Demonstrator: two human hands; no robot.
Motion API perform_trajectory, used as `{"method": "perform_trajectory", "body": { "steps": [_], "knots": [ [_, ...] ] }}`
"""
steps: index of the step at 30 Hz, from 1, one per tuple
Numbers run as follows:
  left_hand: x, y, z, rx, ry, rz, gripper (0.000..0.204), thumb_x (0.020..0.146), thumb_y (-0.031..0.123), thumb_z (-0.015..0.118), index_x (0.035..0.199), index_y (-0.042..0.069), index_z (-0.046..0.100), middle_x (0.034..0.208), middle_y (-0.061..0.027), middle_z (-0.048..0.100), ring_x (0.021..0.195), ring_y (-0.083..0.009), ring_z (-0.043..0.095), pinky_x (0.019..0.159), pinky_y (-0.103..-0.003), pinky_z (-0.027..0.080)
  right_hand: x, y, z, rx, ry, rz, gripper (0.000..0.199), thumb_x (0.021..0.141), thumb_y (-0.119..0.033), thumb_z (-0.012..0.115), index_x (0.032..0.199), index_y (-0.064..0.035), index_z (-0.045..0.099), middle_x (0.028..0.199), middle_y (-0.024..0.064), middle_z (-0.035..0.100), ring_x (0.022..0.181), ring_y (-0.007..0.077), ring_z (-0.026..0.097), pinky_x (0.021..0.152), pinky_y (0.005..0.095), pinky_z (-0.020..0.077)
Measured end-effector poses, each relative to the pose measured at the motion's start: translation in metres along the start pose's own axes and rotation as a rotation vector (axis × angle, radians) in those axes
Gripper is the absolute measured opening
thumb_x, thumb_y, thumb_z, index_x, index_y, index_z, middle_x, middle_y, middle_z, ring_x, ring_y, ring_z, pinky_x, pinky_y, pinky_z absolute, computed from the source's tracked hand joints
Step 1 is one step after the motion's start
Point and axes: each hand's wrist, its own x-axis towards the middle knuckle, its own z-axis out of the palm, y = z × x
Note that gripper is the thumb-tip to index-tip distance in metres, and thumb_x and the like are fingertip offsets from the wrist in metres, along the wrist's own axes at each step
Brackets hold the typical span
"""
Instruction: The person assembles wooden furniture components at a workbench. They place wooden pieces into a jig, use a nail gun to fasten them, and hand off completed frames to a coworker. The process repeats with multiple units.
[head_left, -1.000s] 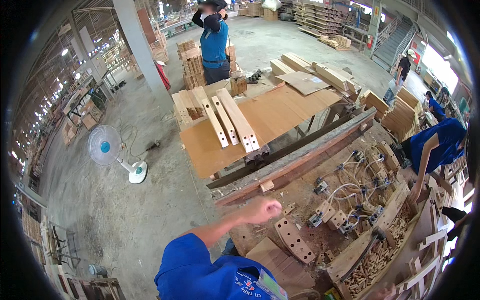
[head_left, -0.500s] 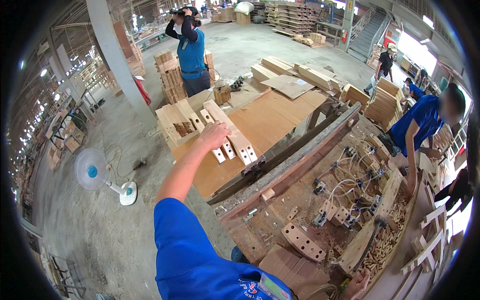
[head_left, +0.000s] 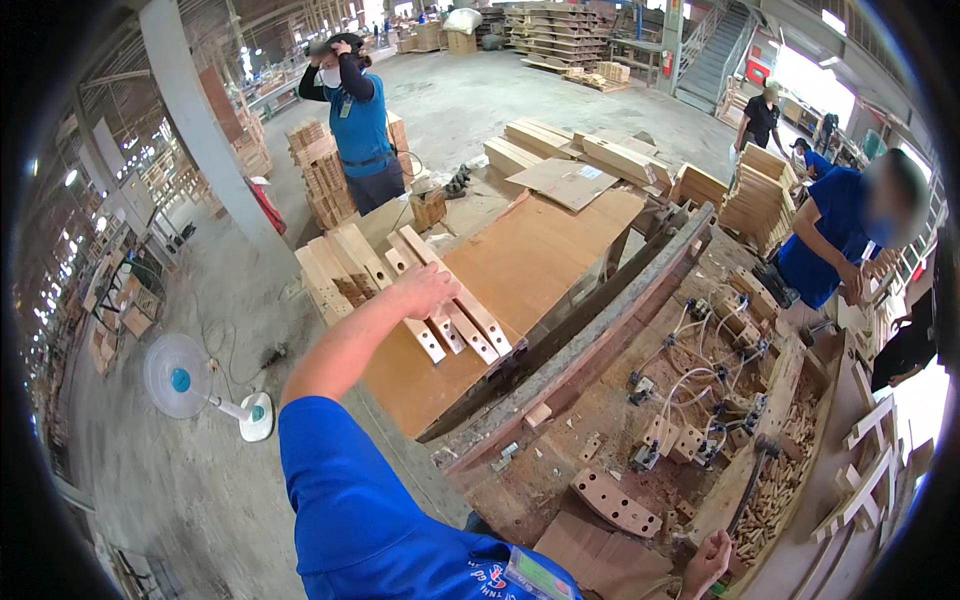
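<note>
A white pedestal fan (head_left: pixel 185 378) stands on the concrete floor at far left. On the brown board-topped desk (head_left: pixel 540 255), a row of pale, flat wooden slats (head_left: pixel 455 320) with drilled holes lies side by side. The left hand (head_left: pixel 425 290), fingers curled together, rests on top of the slats. At lower right, the right hand (head_left: pixel 708 560) touches a brown board near a drilled wooden plate (head_left: pixel 615 503); its grip cannot be made out.
</note>
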Motion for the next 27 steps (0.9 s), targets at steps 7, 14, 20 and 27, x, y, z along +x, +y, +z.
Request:
{"method": "perform_trajectory", "body": {
  "steps": [7,14,20,27],
  "knots": [
    [0.0,-0.016,0.005,0.128,0.051,0.215,0.058,0.073,0.02,0.083,0.129,0.022,0.069,0.115,-0.0034,0.065,0.114,-0.0273,0.063,0.101,-0.044,0.049,-0.015,-0.004,0.024,-0.027,-0.134,0.084,0.031,0.102,-0.007,0.061,0.13,0.0054,0.063,0.102,0.0143,0.067,0.084,0.0242,0.065,0.075,0.0364,0.053],
    [0.001,0.015,-0.042,-0.074,0.085,0.406,0.06,0.07,0.02,0.083,0.127,0.016,0.066,0.122,-0.0075,0.065,0.127,-0.0317,0.059,0.11,-0.048,0.045,-0.022,-0.01,0.011,0.055,-0.065,0.101,0.029,0.101,-0.01,0.065,0.128,0.0017,0.066,0.101,0.0126,0.069,0.087,0.0225,0.066,0.079,0.0367,0.0544],
    [-0.03,0.151,-0.079,-0.517,0.427,0.668,0.081,0.068,0.017,0.087,0.14,0.007,0.052,0.123,-0.0178,0.068,0.115,-0.0402,0.067,0.099,-0.052,0.055,-0.016,-0.011,-0.001,0.026,-0.012,0.146,0.036,0.091,-0.006,0.072,0.127,-0.0022,0.069,0.106,0.0177,0.072,0.092,0.03,0.072,0.082,0.0398,0.0575],
    [-0.04,0.394,-0.15,-0.681,0.493,1.059,0.086,0.077,0.026,0.088,0.149,0.002,0.046,0.111,-0.0174,0.07,0.093,-0.0353,0.071,0.077,-0.044,0.06,-0.039,0.042,-0.036,0.009,0.057,0.237,0.03,0.092,-0.012,0.077,0.121,-0.0035,0.07,0.1,0.0124,0.073,0.078,0.0238,0.072,0.072,0.0376,0.058]
  ]
}}
